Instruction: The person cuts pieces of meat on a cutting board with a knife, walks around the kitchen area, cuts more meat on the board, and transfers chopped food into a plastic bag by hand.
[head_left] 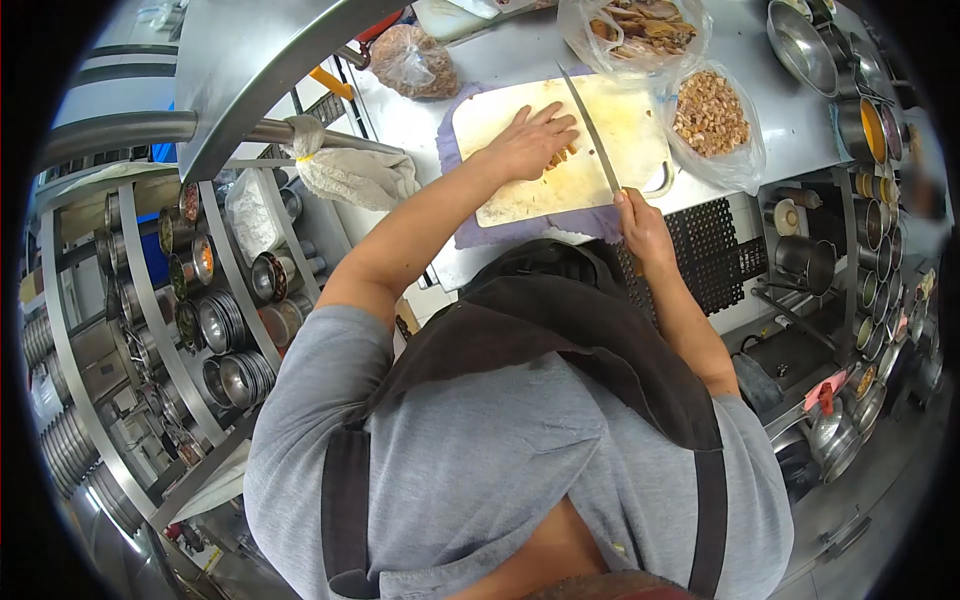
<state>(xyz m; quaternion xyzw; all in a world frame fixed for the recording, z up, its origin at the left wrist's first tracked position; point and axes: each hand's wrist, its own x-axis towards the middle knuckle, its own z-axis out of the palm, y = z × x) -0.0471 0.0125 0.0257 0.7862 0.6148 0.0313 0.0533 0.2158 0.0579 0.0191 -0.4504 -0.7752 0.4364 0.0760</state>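
My left hand [531,143] lies palm down on the cutting board [500,205], fingers spread, beside and partly over some small brown food pieces [560,158]. My right hand [643,228] is closed on the handle of a long knife [593,130]. The blade slants up and to the left across the board, its tip near the board's far edge. Just right of the board is a clear plastic bag [745,165] of diced food [710,112]. What lies under my left palm is hidden.
A purple cloth [590,223] lies under the board. Beyond it stand a bag of sliced food [645,30] and a tied bag of minced food [412,62]. A towel [350,170] hangs on a rail at left. Metal bowls [803,47] sit at far right.
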